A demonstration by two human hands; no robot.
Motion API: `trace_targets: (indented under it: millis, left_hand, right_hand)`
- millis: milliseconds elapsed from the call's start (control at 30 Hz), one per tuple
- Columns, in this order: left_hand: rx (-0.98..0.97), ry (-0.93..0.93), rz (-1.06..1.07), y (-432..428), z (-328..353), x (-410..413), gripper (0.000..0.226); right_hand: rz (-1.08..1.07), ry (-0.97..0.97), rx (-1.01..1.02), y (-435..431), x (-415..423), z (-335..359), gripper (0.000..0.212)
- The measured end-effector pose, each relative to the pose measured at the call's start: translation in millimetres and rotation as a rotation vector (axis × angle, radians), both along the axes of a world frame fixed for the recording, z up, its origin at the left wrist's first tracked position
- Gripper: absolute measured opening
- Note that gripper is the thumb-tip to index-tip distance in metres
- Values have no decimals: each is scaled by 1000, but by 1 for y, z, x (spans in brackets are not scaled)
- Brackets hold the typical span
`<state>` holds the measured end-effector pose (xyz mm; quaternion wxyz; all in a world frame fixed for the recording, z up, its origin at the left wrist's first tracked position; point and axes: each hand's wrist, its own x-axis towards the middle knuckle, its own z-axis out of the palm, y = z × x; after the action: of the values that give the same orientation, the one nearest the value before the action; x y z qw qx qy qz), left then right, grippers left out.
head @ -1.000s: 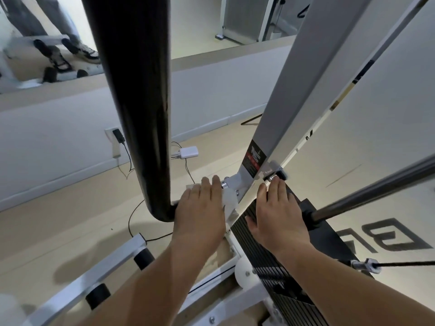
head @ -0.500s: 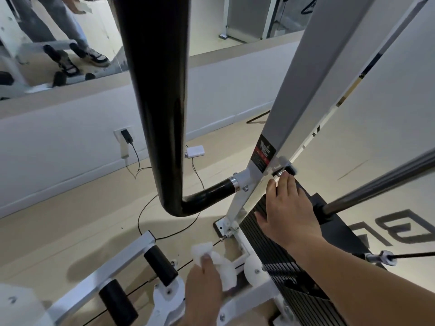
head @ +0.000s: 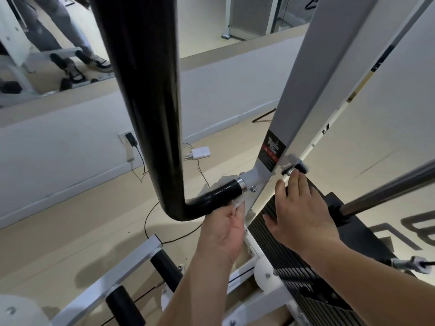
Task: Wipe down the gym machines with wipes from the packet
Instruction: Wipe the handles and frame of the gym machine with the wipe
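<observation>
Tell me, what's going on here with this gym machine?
A person is wiping down a gym machine. Their left hand holds a white wipe against the short lower end of the black bar, close to where it joins the white frame. Their right hand rests flat, fingers straight, on top of the black weight stack. The packet of wipes is not in view.

place: gym | shown by: weight stack [head: 282, 255]; wall mirror [head: 58, 31]; white machine frame [head: 317, 67]
</observation>
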<state>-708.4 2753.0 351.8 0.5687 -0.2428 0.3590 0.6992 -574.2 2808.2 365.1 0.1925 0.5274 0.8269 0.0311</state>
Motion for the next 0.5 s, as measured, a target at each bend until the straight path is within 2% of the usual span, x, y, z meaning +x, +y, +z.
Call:
trace_targets:
  millis: [67,133,167,233,300,367,500]
  left_hand:
    - [-90,24,2,-10,3,12,42]
    - [-62,-27,58,-21,2,18,27]
    - [-44,-40,35,-22,0,18,27]
    - [-59,-66,-22,-14,-8,11,49]
    - [-122,86,-88,2,-11,4,56]
    - [-144,144,-98,5,-17,-7,45]
    - [-99,103,-34,-13,-10,1,20]
  right_hand:
    - [-10,3,-18,0,-1,2,90]
    - [-11,3,-18,0,-1,2,89]
    - [-8,1,-17,0,0,2,89]
    - [-6,-1,-18,-1,0,2,88]
    - [2,11,-9,-1,1,2,87]
    - [4,13,-3,-1,0,3,86]
    - [0,5,4,-2,0,3,86]
